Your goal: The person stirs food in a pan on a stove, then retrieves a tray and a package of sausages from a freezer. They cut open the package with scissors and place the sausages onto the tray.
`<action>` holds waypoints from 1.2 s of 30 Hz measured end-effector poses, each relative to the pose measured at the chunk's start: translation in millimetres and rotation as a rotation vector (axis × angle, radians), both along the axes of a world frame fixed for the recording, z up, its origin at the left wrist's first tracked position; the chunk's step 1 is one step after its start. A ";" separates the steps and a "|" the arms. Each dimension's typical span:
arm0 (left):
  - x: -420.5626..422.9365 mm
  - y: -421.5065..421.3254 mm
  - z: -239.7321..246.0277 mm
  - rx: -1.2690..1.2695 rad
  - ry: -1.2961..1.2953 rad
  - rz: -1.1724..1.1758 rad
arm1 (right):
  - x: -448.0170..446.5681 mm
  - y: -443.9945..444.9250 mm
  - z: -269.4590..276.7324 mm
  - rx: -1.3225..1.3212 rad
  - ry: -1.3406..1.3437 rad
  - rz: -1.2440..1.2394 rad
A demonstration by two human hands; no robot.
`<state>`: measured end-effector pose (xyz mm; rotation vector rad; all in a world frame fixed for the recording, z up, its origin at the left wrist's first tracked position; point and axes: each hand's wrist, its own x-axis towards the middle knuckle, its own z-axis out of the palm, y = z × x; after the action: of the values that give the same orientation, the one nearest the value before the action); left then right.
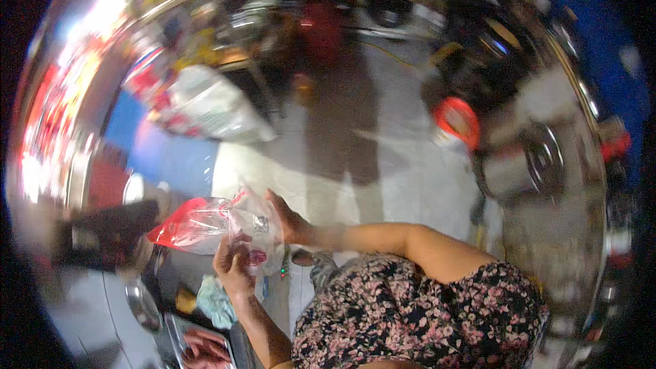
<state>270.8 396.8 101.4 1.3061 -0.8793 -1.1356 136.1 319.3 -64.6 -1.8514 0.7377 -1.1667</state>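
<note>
A clear plastic bag with a red end lies between my two hands, left of my floral clothing. My left hand holds its near side, fingers bent against the plastic. At the bag's right side is my right hand, its thumb or a finger pointing up along the edge; the bag hides part of its grip. The bag bears printing and a dark pink patch; its contents are not clear. Below it are a crumpled pale teal cloth and a metal tray with reddish pieces that look like meat.
A shiny metal bowl stands at lower left. A large white sack lies beyond the bag, near a blue surface. Right of the shadowed pale floor is a round orange-rimmed container. Blurred shelves and goods line the edges.
</note>
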 end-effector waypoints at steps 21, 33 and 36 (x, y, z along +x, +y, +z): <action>-424.2 -201.8 -73.3 -0.528 -0.699 -1.083 | -498.9 -55.4 -48.1 0.327 0.395 -0.918; -514.3 -300.2 -193.4 0.081 -0.573 -1.039 | -762.4 -73.9 -141.9 0.617 0.012 -1.426; -547.2 -289.2 -211.5 0.035 -0.611 -1.160 | -804.6 -95.8 -185.1 0.614 0.541 -1.473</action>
<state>-276.3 107.6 -110.1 1.1568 -2.2488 -1.6095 -668.5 223.5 -249.7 -0.8835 2.6515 -0.9356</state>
